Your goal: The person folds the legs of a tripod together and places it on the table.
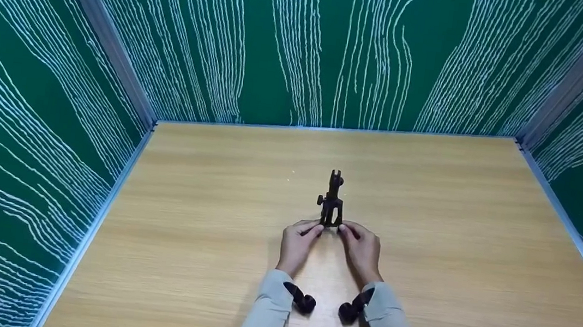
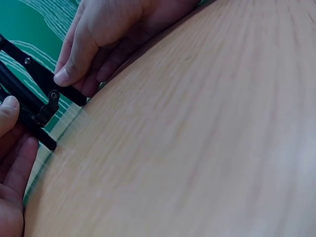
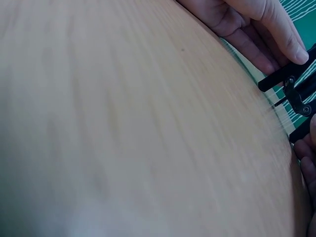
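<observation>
A small black tripod (image 1: 333,190) stands upright on the wooden table, with knobs at its sides and a forked top. My left hand (image 1: 295,245) pinches its left leg low down, between thumb and fingers. On the other side, my right hand (image 1: 363,250) holds the right leg in the same way. The left wrist view shows the right leg (image 2: 42,74) with a hinged brace (image 2: 48,109) linking the legs. Closer in the right wrist view, the left leg (image 3: 276,78) passes under my left thumb. The rear of the tripod is partly hidden.
The light wooden table (image 1: 195,240) is bounded by green panels (image 1: 264,62) with wavy white lines at the back and both sides. Small white specks (image 1: 290,175) lie beyond the tripod's left. Black wrist devices (image 1: 303,302) sit at both grey sleeves (image 1: 266,314).
</observation>
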A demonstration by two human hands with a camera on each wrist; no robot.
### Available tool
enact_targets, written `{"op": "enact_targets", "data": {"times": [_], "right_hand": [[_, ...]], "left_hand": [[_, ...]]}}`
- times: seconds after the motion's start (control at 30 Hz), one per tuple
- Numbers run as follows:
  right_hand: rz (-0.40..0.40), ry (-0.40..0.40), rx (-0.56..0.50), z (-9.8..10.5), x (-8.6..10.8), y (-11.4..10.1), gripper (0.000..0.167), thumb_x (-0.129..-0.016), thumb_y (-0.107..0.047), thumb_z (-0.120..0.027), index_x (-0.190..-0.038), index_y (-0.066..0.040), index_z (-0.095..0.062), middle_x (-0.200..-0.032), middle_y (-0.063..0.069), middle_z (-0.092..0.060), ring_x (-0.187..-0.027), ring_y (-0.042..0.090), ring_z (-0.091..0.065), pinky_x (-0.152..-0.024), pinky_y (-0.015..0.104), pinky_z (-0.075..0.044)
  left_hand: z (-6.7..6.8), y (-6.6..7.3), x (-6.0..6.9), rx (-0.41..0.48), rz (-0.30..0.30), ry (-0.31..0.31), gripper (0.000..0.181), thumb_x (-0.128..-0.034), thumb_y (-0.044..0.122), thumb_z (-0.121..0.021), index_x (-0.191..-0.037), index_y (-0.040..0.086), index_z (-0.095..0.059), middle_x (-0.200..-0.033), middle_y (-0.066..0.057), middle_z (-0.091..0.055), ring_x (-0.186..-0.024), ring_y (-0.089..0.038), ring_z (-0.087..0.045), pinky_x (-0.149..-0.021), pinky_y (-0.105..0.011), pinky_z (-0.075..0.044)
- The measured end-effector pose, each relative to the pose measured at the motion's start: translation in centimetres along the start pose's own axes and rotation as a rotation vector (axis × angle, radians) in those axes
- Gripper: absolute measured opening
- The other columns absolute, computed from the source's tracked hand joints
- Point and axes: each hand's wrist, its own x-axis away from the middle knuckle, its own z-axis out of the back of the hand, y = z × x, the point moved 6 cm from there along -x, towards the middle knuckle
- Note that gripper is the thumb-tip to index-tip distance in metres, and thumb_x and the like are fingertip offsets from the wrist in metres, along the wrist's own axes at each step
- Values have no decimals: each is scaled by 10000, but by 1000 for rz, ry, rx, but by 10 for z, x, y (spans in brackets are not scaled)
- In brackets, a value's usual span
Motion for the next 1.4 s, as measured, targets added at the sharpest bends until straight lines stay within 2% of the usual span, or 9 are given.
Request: {"op": "enact_targets", "data": {"times": [0.2, 0.53, 0.83, 1.13, 1.4], "right_hand": [[4, 7, -1, 0, 0, -1, 166, -875, -174, -708, -995, -69, -756, -984, 116, -744, -927, 276, -702, -837, 417, -545], [61, 6, -13, 1, 3, -5, 159, -871, -133, -703, -987, -34, -750, -977, 132, -742, -922, 284, -700, -834, 417, -546], [93, -22, -30, 0, 6, -6, 143, -862, -109, -712, -966, -19, -748, -944, 130, -743, -888, 276, -699, -807, 353, -556], [86, -60, -78, -2, 7, -6, 129, -846, -103, -731, -951, -32, -753, -924, 111, -746, -849, 233, -692, -772, 238, -538], [53, -105, -91, -5, 7, -4, 125, -835, -144, -749, -938, -76, -766, -931, 81, -752, -878, 220, -699, -807, 259, -542]], "left_hand": [[0, 0, -1, -7, -7, 1, 234, -832, 261, -742, -1016, 116, -758, -1002, -2, -744, -941, -99, -681, -839, -205, -538], [-1, -2, -1, 66, -18, -1, 218, -842, 210, -736, -1020, 85, -756, -978, -27, -740, -874, -84, -671, -760, -213, -561], [1, 3, -2, 22, -35, 9, 211, -882, 175, -693, -1057, 69, -742, -1006, -34, -735, -904, -83, -670, -789, -204, -555], [2, 6, -3, 25, 5, 15, 200, -913, 132, -648, -1078, 51, -725, -997, -48, -725, -890, -128, -672, -775, -211, -558], [4, 10, -7, -12, 11, 14, 220, -913, 113, -637, -1090, 3, -709, -1029, -108, -728, -912, -182, -695, -792, -199, -556]]}}
